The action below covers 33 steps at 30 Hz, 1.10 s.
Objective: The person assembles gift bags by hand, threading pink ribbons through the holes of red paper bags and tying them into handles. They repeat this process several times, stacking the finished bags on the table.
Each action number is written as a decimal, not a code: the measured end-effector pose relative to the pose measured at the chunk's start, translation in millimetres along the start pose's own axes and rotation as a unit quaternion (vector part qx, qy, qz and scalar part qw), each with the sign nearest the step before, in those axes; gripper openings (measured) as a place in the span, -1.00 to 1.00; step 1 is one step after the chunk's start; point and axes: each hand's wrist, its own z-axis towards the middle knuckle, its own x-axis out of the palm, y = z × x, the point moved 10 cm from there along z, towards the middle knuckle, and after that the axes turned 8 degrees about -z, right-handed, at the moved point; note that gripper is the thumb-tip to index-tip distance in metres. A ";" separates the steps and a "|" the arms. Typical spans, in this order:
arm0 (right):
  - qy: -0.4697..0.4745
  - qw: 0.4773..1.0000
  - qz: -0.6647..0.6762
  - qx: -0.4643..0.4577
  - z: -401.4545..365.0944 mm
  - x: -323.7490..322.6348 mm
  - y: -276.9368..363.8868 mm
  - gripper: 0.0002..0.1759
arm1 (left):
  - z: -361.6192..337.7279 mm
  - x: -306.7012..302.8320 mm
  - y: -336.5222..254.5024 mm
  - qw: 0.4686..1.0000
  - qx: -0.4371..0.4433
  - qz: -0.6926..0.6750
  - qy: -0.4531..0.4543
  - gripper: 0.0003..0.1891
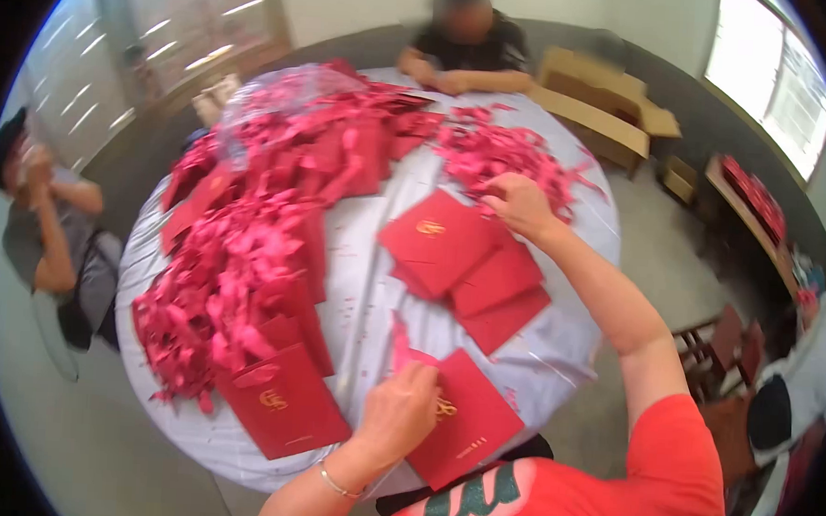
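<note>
My left hand [397,414] is closed at the upper left edge of a flat red gift bag [472,420] with gold print, near the table's front edge. A pink ribbon [399,340] sticks up just above those fingers. Further out, my right hand [523,208] has its fingers pinched together, beside a heap of loose pink ribbons [507,155]. What is between its fingertips is too small to make out. Below that hand lie several overlapping red gift bags [442,241]. Another red bag [284,405] lies left of my left hand, at the front of a ribboned pile [234,286].
A round table with a white cloth [358,246] bears everything. Clear plastic [281,102] covers part of the big far pile. One person [471,51] sits across the table; another [56,216] is at the left. An open cardboard box [594,109] stands beyond the right side.
</note>
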 end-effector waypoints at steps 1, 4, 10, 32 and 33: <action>-0.034 0.997 -0.011 -0.062 16.4 13.7 4.1 -0.69 | -2.3 2.5 4.6 1.000 0.003 0.006 -0.005 -0.84; -0.032 0.993 -0.099 -0.047 53.3 37.2 22.3 -0.60 | -6.1 1.4 6.0 0.999 0.016 0.000 -0.031 -0.84; 0.047 0.986 -0.142 0.076 80.5 76.5 -2.0 -0.59 | -8.0 -1.0 14.0 0.998 -0.005 -0.039 -0.045 -0.84; 0.200 0.913 0.213 -0.285 -147.9 -49.2 222.1 -0.80 | -3.2 -8.0 45.0 0.695 -0.177 -0.694 -0.068 -0.77; 0.202 0.913 0.210 -0.286 -148.7 -48.3 221.1 -0.82 | -3.4 -8.2 46.4 0.696 -0.177 -0.692 -0.069 -0.77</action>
